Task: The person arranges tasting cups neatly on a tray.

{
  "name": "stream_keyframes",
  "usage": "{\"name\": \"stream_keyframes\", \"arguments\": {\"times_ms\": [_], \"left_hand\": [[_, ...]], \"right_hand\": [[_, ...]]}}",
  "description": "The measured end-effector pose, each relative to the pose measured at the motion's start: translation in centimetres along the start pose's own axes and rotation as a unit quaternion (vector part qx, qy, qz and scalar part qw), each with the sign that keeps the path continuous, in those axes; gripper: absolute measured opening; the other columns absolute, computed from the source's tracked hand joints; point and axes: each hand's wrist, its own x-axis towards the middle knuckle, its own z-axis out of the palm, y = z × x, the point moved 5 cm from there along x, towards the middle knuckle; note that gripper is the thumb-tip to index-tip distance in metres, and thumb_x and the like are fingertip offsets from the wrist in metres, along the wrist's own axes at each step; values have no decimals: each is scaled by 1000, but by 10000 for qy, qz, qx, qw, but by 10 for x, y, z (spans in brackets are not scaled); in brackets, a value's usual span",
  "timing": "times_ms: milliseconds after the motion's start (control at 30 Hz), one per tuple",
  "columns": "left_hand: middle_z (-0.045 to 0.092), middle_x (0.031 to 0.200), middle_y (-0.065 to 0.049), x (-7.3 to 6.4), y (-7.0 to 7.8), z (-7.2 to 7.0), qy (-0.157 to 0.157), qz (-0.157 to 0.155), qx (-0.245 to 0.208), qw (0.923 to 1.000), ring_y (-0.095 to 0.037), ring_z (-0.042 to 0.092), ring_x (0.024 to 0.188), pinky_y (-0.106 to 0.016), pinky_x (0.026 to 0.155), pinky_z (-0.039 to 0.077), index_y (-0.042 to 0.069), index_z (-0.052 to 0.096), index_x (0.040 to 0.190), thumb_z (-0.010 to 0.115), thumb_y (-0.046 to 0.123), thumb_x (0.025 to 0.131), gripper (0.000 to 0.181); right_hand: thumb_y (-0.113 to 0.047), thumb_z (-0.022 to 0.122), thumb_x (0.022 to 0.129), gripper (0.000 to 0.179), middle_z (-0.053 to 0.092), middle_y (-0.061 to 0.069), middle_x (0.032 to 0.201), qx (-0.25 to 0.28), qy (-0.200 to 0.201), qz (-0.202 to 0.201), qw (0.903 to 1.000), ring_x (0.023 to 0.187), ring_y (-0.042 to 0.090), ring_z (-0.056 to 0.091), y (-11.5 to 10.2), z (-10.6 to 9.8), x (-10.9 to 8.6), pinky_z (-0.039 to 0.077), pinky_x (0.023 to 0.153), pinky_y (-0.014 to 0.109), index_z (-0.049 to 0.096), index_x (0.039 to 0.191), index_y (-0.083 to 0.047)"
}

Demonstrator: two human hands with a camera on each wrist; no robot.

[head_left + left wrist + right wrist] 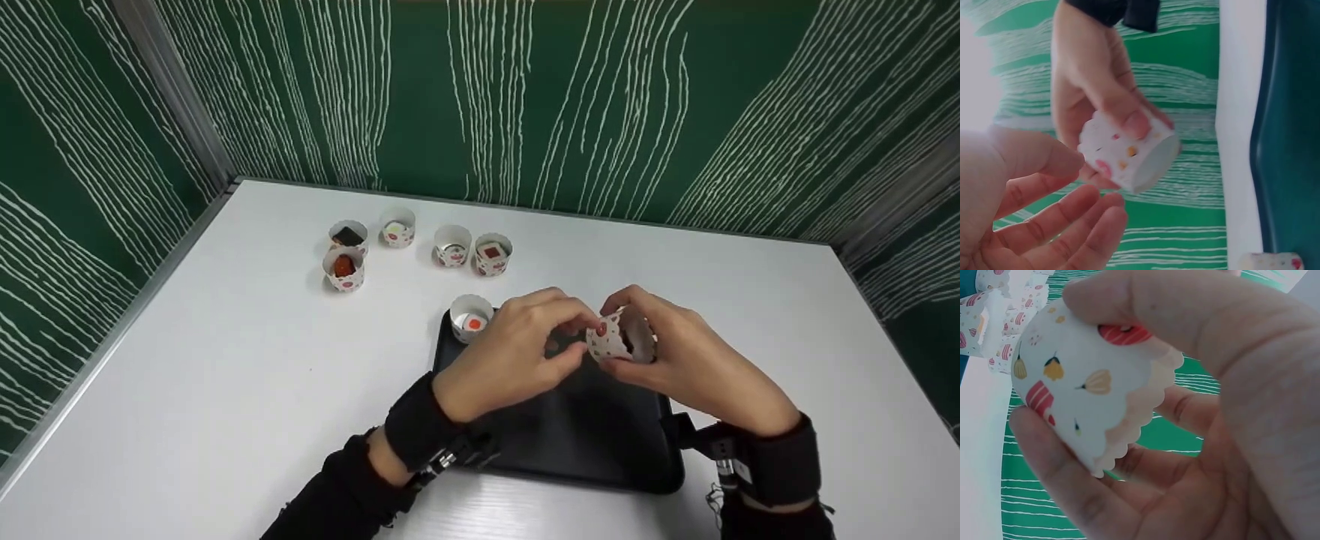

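i have the right grip [686,343] clamped round a patterned paper cup [606,341], right of the frame's centre, tipped so its mouth faces that palm; the left grip [517,356] is near, fingers apart, contact unclear. at that tilt the dark piece [628,343] inside could slide out, over-squeezing could buckle the wall, and a leftward swing could bump the second cup [471,303] by the upper-left corner of the tray [585,439].
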Motion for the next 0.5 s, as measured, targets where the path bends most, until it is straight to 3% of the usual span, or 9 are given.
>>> {"name": "stream_keyframes", "arguments": {"times_ms": [167, 500], "left_hand": [[75, 106, -6, 0, 0, -16, 236, -30, -74, 9997, -17, 69, 97, -25, 87, 56, 6, 77, 114, 72, 4, 96, 19], [76, 109, -6, -3, 1, -45, 706, -15, -287, 9971, -17, 76, 97, -23, 83, 61, 6, 77, 113, 73, 3, 95, 19]], "right_hand": [[-16, 85, 92, 46, 70, 0, 104, 44, -94, 168, 9998, 89, 15, 64, 3, 4, 3, 55, 74, 27, 60, 130, -18], [-18, 85, 92, 47, 68, -3, 97, 108, -427, 300, 9986, 85, 11, 63, 16, 12, 10, 51, 76, 27, 58, 131, -20]]}}
